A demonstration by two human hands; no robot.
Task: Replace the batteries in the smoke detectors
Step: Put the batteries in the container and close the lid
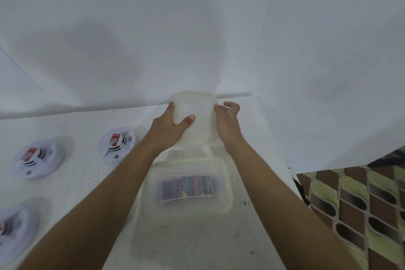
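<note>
A translucent plastic lid [198,107] with a pale green rim is tilted above the table near its far edge. My left hand [169,126] grips its left side, thumb across the top. My right hand [228,120] pinches its right edge. Below the lid, nearer to me, stands an uncovered translucent container [219,164] holding several batteries [188,186] in a row. Three white round smoke detectors lie face down on the left: one [116,142] at the middle left, one [38,159] farther left, one [13,229] at the near left edge. Each shows a red battery in its back.
The white table [76,186] carries dark specks around the container. White cloth forms a backdrop [197,28] behind and to the right. The table's right edge drops off to a patterned brown and yellow floor [355,204].
</note>
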